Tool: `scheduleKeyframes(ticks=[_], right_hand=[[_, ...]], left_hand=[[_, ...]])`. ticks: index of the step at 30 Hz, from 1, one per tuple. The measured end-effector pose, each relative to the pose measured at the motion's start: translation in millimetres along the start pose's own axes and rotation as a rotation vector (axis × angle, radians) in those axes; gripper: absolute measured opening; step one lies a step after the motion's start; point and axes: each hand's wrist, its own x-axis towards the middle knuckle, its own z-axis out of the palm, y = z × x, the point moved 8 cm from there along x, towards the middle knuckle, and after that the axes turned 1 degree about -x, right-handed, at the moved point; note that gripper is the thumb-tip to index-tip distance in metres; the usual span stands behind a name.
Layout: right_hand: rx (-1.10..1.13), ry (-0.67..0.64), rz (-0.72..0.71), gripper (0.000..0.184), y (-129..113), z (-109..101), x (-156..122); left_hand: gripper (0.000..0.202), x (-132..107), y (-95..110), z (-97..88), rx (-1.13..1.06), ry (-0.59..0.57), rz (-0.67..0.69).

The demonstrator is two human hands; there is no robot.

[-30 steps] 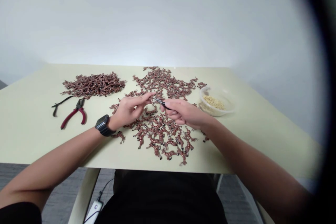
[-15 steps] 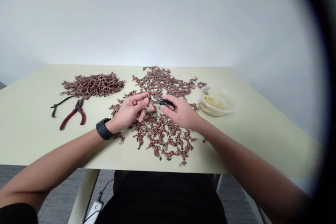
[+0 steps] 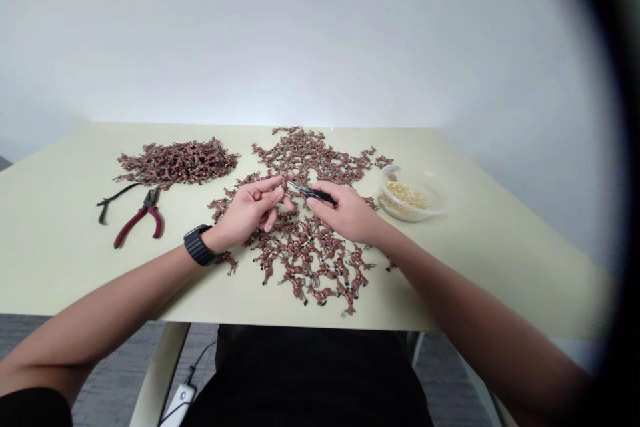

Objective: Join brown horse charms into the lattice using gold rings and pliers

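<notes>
Your right hand (image 3: 346,213) is gripping black tweezers (image 3: 306,192) between thumb and fingers, closed firmly on the shank, with the tips pointing left toward your other hand. Your left hand (image 3: 249,208) is curling just beside those tips, fingers bent and partly closed, thumb and index close together. Can't tell if it's holding anything (anything that tiny would be lost at this resolution). Both hands are hovering over a wide spread of small red-brown figures (image 3: 305,260), which is lying under and around them, on the table (image 3: 60,280).

Left of your left hand, a denser heap of figures (image 3: 177,162) is sitting on the table, with red-handled pliers (image 3: 143,219) nearer your wrist and a thin black strip (image 3: 107,201) lying right beside them. Right of your right hand, a clear bowl (image 3: 434,203) is holding gold bits (image 3: 407,195), well apart from the tweezers. A black watch (image 3: 196,244) is wrapping your left wrist (band looks like linked segments). Below the table edge, a white device (image 3: 177,407) is hanging on a cable.
</notes>
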Motion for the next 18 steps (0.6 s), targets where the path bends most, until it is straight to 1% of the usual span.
scheduleKeyframes(ticks=[5,10,12,14,15,18], right_hand=[[0.02,-0.024,0.011,0.033,-1,0,1],[0.029,-0.019,0.019,0.032,1,0,3],[0.069,-0.023,0.04,0.033,2,0,2],[0.18,-0.053,0.095,0.034,6,3,1],[0.264,-0.093,0.138,0.034,8,6,0],[0.582,-0.271,0.275,0.033,12,19,-5]], left_hand=[[0.049,-1,0,2.1,0.021,-0.009,-0.015],[0.053,-2,0,0.5,0.03,0.001,-0.014],[0.054,-2,1,1.0,0.05,-0.002,-0.004],[0.054,-2,2,2.5,0.089,-0.01,0.019],[0.054,-3,2,3.3,0.116,-0.015,0.038],[0.053,-4,7,2.0,0.254,-0.009,0.132]])
